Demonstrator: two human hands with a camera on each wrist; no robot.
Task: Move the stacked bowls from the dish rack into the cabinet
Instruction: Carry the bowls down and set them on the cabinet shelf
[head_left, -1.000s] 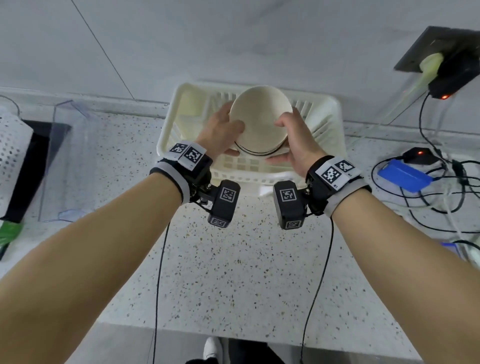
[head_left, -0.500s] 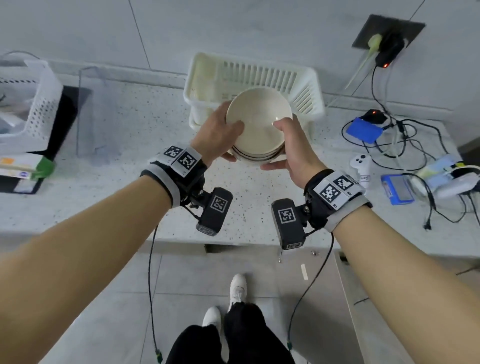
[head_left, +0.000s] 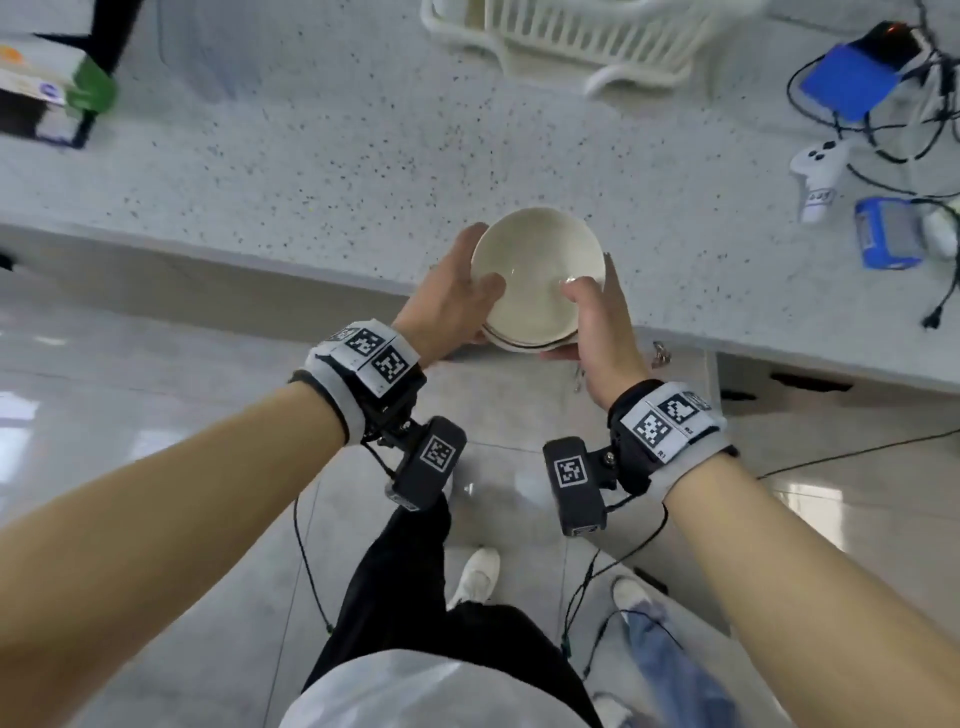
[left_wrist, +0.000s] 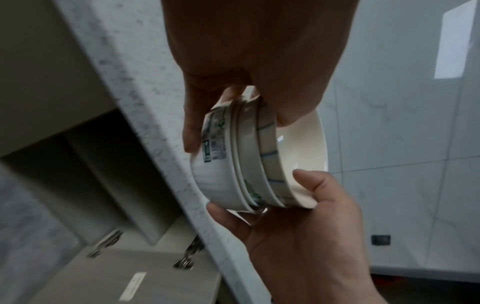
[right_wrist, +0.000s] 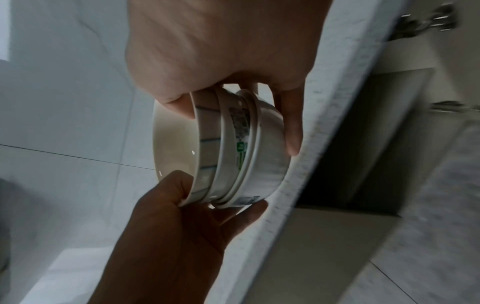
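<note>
**Bowl stack lifted clear of the rack and brought to the counter's near edge**

Status, left to right:

1. My left hand (head_left: 451, 291) grips the left side of the stacked bowls (head_left: 537, 278). The thumb hooks over the top rim; the fingers curl beneath the lowest bowl.
2. The stack is held in the air between both hands, over the near edge of the speckled counter (head_left: 322, 171). A second ago it sat just above the dish rack (head_left: 587, 39); the rack now lies well apart, at the far edge of the head view. The wrist views show several nested bowls, rims aligned, none visibly slipping.
3. My right hand (head_left: 597, 317) mirrors the left: thumb on the rim, fingers curled under the base.

Consequence: extraction from the rack is complete. Below the counter edge, the open cabinet (left_wrist: 85, 185) shows a dark interior and door hinges. My judgement: the remaining step is to lower the stack and slide it inside, keeping it level and clear of the counter lip.
</note>
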